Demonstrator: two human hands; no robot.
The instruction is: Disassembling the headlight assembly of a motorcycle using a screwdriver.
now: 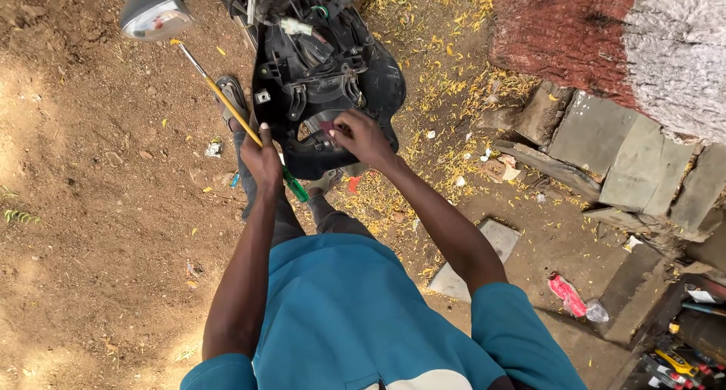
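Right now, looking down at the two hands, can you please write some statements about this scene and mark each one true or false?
1. The left hand holds a screwdriver with a yellow shaft and green handle. True.
2. The right hand rests flat on the ground. False: its fingers are at the black plastic panel of the vehicle.
3. The ground is bare brown dirt with small yellow leaves scattered on it. True.
4. The person wears a red shirt. False: the shirt is teal blue.
5. A headlamp shows at the upper left. True.
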